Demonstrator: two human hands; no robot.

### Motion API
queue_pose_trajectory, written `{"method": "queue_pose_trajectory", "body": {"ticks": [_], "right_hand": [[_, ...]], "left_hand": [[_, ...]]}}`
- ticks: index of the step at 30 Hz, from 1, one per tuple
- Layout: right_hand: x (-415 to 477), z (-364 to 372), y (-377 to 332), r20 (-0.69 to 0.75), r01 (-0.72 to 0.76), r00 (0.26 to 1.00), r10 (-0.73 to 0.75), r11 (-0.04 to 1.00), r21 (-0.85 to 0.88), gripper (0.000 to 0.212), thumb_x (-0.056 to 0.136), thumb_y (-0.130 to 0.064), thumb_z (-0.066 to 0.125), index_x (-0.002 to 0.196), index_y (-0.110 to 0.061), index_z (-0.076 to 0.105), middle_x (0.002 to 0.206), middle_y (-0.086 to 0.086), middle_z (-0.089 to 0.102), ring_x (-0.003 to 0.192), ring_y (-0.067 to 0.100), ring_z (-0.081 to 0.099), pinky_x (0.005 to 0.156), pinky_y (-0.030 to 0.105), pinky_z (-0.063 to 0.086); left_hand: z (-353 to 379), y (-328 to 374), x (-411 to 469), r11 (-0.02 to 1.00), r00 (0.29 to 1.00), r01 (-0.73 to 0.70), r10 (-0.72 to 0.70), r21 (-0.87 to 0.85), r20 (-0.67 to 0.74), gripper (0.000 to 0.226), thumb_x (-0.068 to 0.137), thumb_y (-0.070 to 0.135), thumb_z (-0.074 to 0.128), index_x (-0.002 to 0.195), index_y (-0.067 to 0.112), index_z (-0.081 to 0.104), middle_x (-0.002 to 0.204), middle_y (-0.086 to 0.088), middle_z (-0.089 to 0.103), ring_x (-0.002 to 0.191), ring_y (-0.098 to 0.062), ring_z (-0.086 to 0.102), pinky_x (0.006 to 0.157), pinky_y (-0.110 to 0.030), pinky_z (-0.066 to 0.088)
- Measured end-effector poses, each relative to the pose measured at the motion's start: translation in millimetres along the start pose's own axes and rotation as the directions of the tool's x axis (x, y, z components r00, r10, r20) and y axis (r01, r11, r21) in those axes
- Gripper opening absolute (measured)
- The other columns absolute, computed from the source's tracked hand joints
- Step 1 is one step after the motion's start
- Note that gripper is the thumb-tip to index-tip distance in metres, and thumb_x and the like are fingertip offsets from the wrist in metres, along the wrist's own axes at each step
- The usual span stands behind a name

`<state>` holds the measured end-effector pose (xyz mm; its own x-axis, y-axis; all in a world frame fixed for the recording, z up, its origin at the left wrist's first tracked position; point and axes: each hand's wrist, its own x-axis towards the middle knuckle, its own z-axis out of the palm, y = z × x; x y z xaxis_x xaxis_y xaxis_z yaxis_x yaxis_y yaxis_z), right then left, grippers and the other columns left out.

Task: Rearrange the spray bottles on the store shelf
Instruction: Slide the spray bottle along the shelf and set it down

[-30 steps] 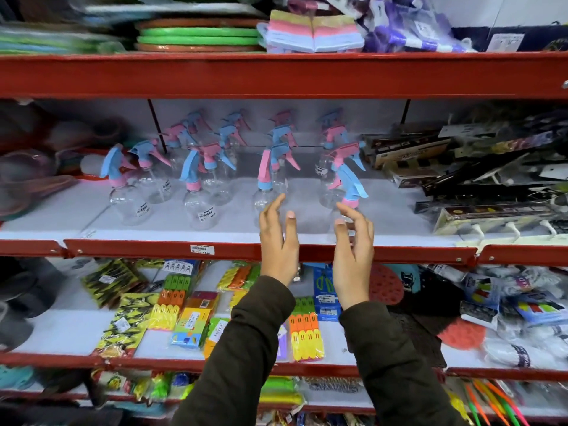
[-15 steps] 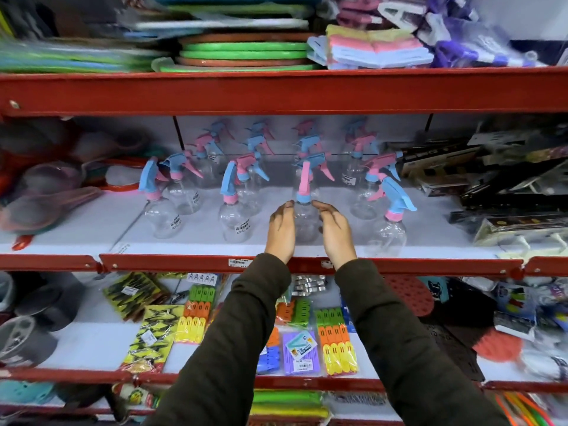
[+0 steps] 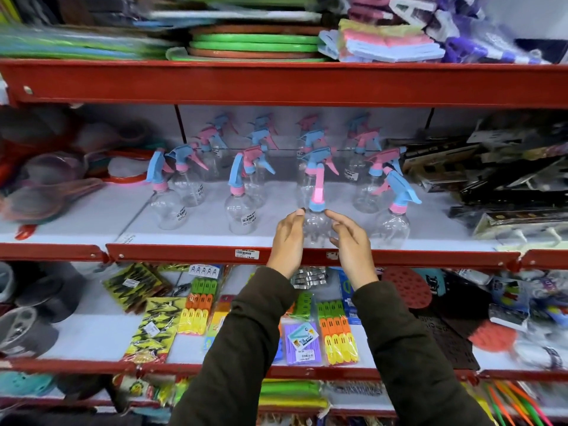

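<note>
Several clear spray bottles with pink and blue trigger heads stand in rows on the white middle shelf [image 3: 196, 232]. At the front middle stands one spray bottle [image 3: 317, 224] with a pink trigger and blue collar, upright near the shelf's red lip. My left hand [image 3: 287, 241] presses its left side, fingertips at the bottle's shoulder. On the other side my right hand [image 3: 350, 245] touches it with index finger and thumb, the other fingers spread. Neighbouring front bottles stand to the left [image 3: 239, 215] and right [image 3: 393, 224].
A red shelf beam [image 3: 276, 84] runs overhead, with stacked green trays and sponges above it. Dark boxed goods [image 3: 498, 192] crowd the shelf's right end, strainers [image 3: 52, 192] the left end. The lower shelf holds packets of clips [image 3: 336, 333] and mats.
My hands went from the shelf's lip up onto the front middle bottle and now sit slightly wider apart on it. The view has shifted left and closer.
</note>
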<state>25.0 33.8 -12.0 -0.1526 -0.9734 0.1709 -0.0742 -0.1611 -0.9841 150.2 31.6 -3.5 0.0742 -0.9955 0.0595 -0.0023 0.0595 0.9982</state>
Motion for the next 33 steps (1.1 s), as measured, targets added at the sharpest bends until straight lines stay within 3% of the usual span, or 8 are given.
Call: {"method": "queue_pose_trajectory", "body": {"ticks": [6, 10, 15, 18, 21, 24, 28, 33], "right_hand": [[-26, 10, -12, -0.134, 0.118, 0.983, -0.129, 0.99, -0.083, 0.033, 0.102, -0.03, 0.048, 0.131, -0.024, 0.062, 0.133, -0.002, 0.053, 0.129, 0.012, 0.051, 0.117, 0.039, 0.038], [-45, 26, -18, -0.212, 0.197, 0.951, -0.223, 0.971, -0.138, 0.033, 0.102, -0.027, 0.049, 0.132, -0.022, 0.063, 0.125, -0.005, 0.048, 0.132, 0.018, 0.047, 0.117, 0.038, 0.035], [-55, 66, -17, -0.175, 0.235, 0.949, -0.261, 0.959, -0.156, 0.032, 0.101, -0.024, 0.05, 0.13, -0.022, 0.063, 0.127, -0.006, 0.048, 0.131, 0.015, 0.045, 0.115, 0.033, 0.035], [-45, 100, -16, -0.075, 0.212, 0.972, -0.221, 0.971, -0.112, 0.033, 0.101, -0.029, 0.048, 0.13, -0.024, 0.062, 0.131, -0.005, 0.051, 0.13, 0.014, 0.049, 0.111, 0.028, 0.038], [-24, 135, -18, -0.019, 0.145, 0.989, -0.146, 0.988, -0.053, 0.035, 0.102, -0.025, 0.046, 0.134, -0.017, 0.059, 0.136, -0.001, 0.055, 0.125, 0.005, 0.05, 0.098, 0.001, 0.035], [2, 162, -21, 0.0, 0.027, 1.0, -0.027, 1.0, 0.0, 0.036, 0.104, -0.02, 0.042, 0.136, -0.014, 0.056, 0.143, 0.005, 0.055, 0.125, 0.009, 0.049, 0.096, 0.0, 0.036], [19, 181, -24, 0.013, -0.068, 0.998, 0.068, 0.997, 0.029, 0.037, 0.102, -0.012, 0.038, 0.132, -0.011, 0.061, 0.141, 0.012, 0.061, 0.131, 0.026, 0.056, 0.116, 0.041, 0.042], [9, 174, -19, -0.009, -0.05, 0.999, 0.05, 0.998, 0.045, 0.038, 0.101, -0.008, 0.037, 0.131, -0.011, 0.061, 0.136, 0.014, 0.065, 0.126, 0.026, 0.06, 0.109, 0.035, 0.048]], "left_hand": [[-5, 0, -10, 0.989, 0.982, -0.141, 0.146, 0.053, -0.117, 0.043, 0.103, 0.034, 0.037, 0.14, 0.02, 0.052, 0.147, -0.003, 0.047, 0.137, -0.012, 0.043, 0.117, -0.027, 0.028], [-22, -1, -16, 0.983, 0.969, -0.185, 0.178, -0.022, -0.173, 0.04, 0.103, 0.034, 0.037, 0.137, 0.019, 0.055, 0.147, 0.0, 0.05, 0.138, -0.014, 0.044, 0.119, -0.046, 0.034], [-59, 0, -18, 0.972, 0.931, -0.234, 0.219, -0.015, -0.292, 0.037, 0.104, 0.031, 0.039, 0.134, 0.018, 0.057, 0.14, 0.001, 0.053, 0.129, -0.01, 0.05, 0.117, -0.042, 0.037], [-84, -4, -10, 0.974, 0.92, -0.227, 0.218, 0.011, -0.325, 0.039, 0.103, 0.031, 0.04, 0.137, 0.018, 0.054, 0.138, 0.0, 0.05, 0.125, -0.007, 0.049, 0.112, -0.021, 0.037], [-109, -8, 5, 0.982, 0.93, -0.184, 0.187, 0.04, -0.318, 0.042, 0.103, 0.032, 0.038, 0.142, 0.019, 0.048, 0.144, -0.001, 0.043, 0.123, -0.003, 0.043, 0.09, 0.006, 0.029], [-128, 0, 28, 0.994, 0.962, -0.101, 0.107, 0.037, -0.252, 0.044, 0.104, 0.034, 0.033, 0.145, 0.021, 0.044, 0.15, -0.004, 0.038, 0.132, -0.009, 0.041, 0.103, -0.013, 0.025], [-145, 14, 52, 1.0, 0.995, -0.007, 0.008, 0.008, -0.101, 0.036, 0.102, 0.041, 0.031, 0.116, 0.025, 0.061, 0.133, -0.004, 0.059, 0.118, 0.0, 0.056, 0.11, -0.03, 0.035], [-155, 7, 47, 0.998, 0.999, 0.05, -0.05, -0.027, -0.017, 0.044, 0.101, 0.049, 0.03, 0.123, 0.025, 0.059, 0.139, -0.012, 0.059, 0.124, -0.026, 0.058, 0.112, -0.04, 0.042]]}}
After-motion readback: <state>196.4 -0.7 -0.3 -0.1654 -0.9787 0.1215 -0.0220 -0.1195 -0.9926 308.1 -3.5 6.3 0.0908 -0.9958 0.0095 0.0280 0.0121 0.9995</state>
